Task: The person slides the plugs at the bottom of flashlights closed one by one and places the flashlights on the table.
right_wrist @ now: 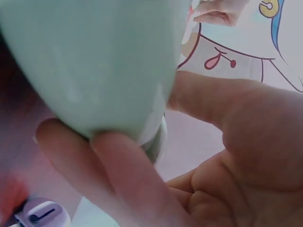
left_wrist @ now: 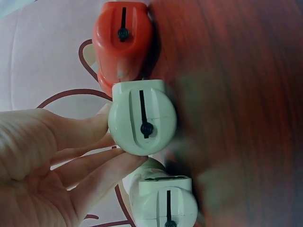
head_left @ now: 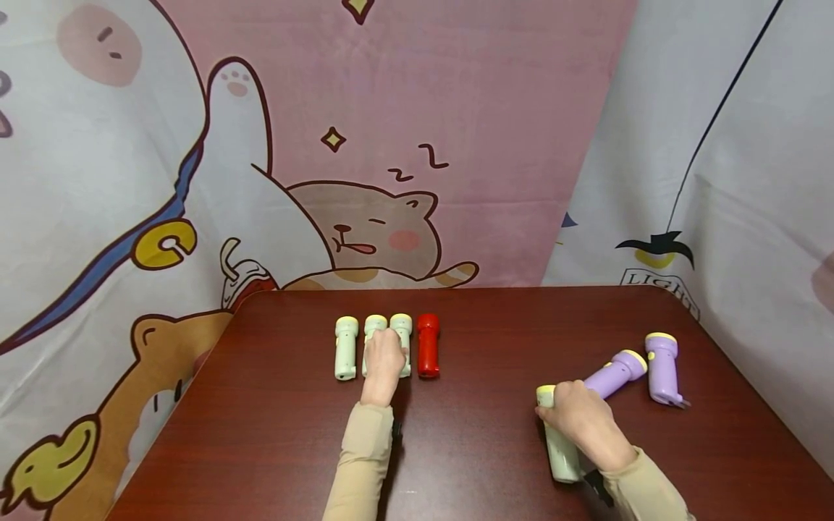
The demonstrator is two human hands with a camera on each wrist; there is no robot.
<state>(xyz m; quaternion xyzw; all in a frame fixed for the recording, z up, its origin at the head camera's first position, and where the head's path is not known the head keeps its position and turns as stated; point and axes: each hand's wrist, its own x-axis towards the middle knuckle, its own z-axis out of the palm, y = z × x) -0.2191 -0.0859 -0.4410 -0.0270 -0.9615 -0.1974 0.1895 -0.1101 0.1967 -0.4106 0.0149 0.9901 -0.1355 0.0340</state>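
Three pale green flashlights with yellow rims and a red flashlight (head_left: pixel 428 346) stand in a row toward the back of the table. My left hand (head_left: pixel 383 360) pinches the green flashlight (left_wrist: pixel 142 118) beside the red one, thumb on one side and fingers on the other. To its left are the middle green flashlight (head_left: pixel 375 323), partly hidden by the hand, and the leftmost one (head_left: pixel 346 349). At the front right, my right hand (head_left: pixel 586 423) grips another pale green flashlight (head_left: pixel 563 457) around its body; its yellow-rimmed head points away from me.
Just beyond my right hand a purple flashlight (head_left: pixel 615 374) lies slanted, partly covered by the hand. A second purple flashlight (head_left: pixel 662 367) is near the right edge of the brown table (head_left: pixel 476 434). A cartoon-printed cloth (head_left: pixel 508 145) hangs behind the table.
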